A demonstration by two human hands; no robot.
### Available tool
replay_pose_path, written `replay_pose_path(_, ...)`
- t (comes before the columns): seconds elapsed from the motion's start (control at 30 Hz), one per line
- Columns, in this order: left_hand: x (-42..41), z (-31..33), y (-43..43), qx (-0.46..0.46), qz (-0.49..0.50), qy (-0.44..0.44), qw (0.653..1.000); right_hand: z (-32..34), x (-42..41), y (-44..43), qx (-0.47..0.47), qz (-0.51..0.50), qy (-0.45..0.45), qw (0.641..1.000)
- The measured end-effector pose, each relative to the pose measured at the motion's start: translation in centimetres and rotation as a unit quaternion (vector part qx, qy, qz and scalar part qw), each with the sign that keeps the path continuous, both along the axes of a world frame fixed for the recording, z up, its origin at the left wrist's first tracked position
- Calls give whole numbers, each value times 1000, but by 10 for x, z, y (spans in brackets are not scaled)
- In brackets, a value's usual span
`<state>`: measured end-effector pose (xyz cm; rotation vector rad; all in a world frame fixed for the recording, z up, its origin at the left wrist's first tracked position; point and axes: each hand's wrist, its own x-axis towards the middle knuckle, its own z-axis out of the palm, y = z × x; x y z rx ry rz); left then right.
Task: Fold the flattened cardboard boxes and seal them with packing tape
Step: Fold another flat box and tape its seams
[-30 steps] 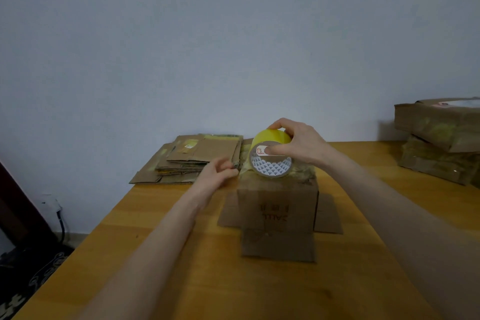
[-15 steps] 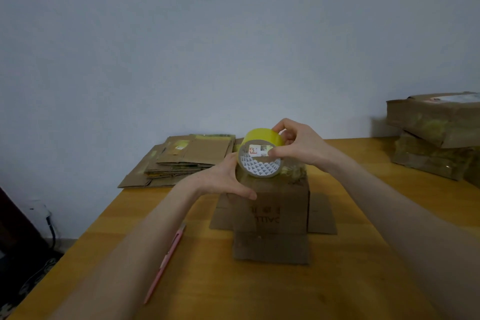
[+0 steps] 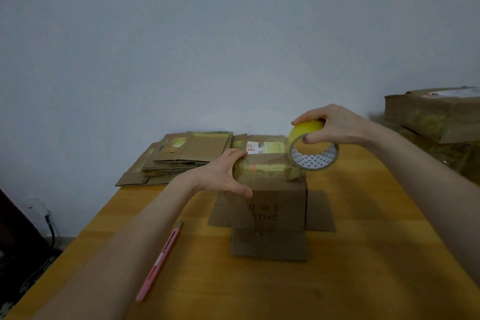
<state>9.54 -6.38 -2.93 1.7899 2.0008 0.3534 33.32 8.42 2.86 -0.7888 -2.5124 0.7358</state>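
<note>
The tape roll [image 3: 313, 148] is gripped by the right hand [image 3: 335, 127]. Its fingers [image 3: 309, 115] are curled over the yellow outer band, and the thumb is set against the near edge of the core. The roll is held on edge with its patterned inner core turned toward the camera. Just below these fingers lies the top right corner of the cardboard box [image 3: 275, 205]. Whether the roll touches that corner cannot be told.

The left hand [image 3: 220, 176] is laid on the box's top left edge. Its fingers [image 3: 237, 154] are spread, nearly straight, across the top, and the thumb is pressed against the front face below them; nothing is clasped. The box is stood upright on the surface [image 3: 363, 280], between the two sets of fingers. Its top is covered in glossy yellowish tape, and three lower flaps are splayed flat on the wood. The print on its front face is seen upside down.

Beyond the left fingers, toward the wall [image 3: 233, 34], a pile of flattened boxes [image 3: 187, 156] is stacked. A pink cutter [image 3: 159, 260] is laid on the surface, nearer the camera than the left fingers, beside the forearm. Well to the right of the right fingers, sealed boxes [image 3: 436, 114] are piled at the surface's edge.
</note>
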Motion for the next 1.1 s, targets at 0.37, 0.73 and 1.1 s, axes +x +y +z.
replay_pose_path(0.37, 4, 2, -3, 1, -2, 5, 1000, -25, 24, -8, -157, -45, 134, 977)
replay_pose_path(0.73, 6, 5, -5, 0, -5, 1, 1000, -21, 56, -1, -107, -60, 41, 992)
replay_pose_path(1.1, 24, -16, -26, 77, 73, -158, 982, -85, 52, 5, -69, -61, -75, 993)
